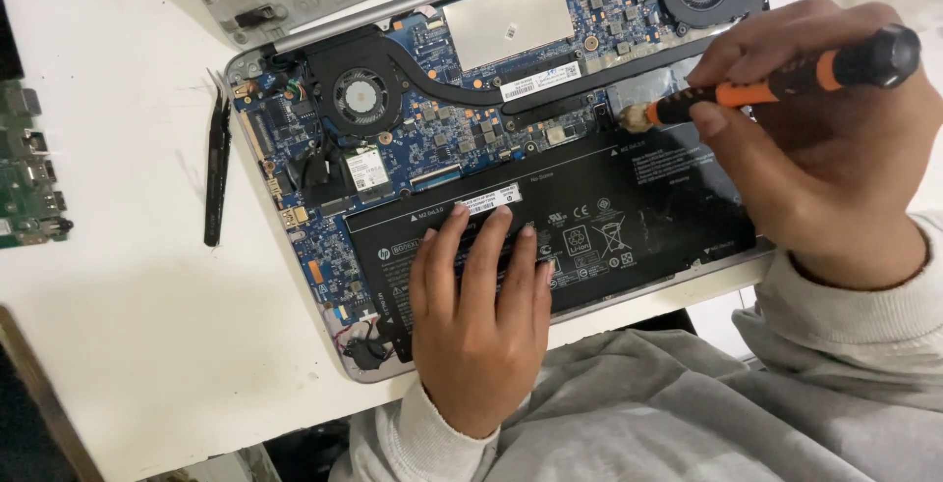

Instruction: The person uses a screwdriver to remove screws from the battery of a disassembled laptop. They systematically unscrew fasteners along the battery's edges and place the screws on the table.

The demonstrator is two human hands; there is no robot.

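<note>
the opened laptop point(413, 138) fills the middle of the table point(128, 325), running from 8 o'clock up to 2 o'clock. the left hand point(481, 315) lies flat on the black battery point(629, 217) at 6 o'clock, blocking the near edge. the right hand point(815, 148) with the orange screwdriver point(786, 79) closes off 3 o'clock. black tweezers point(216, 168) lie just beside the laptop at 9 o'clock, and a green circuit board point(29, 177) sits at the far left edge. bare table lies open toward 7 o'clock and 10 o'clock.
</note>
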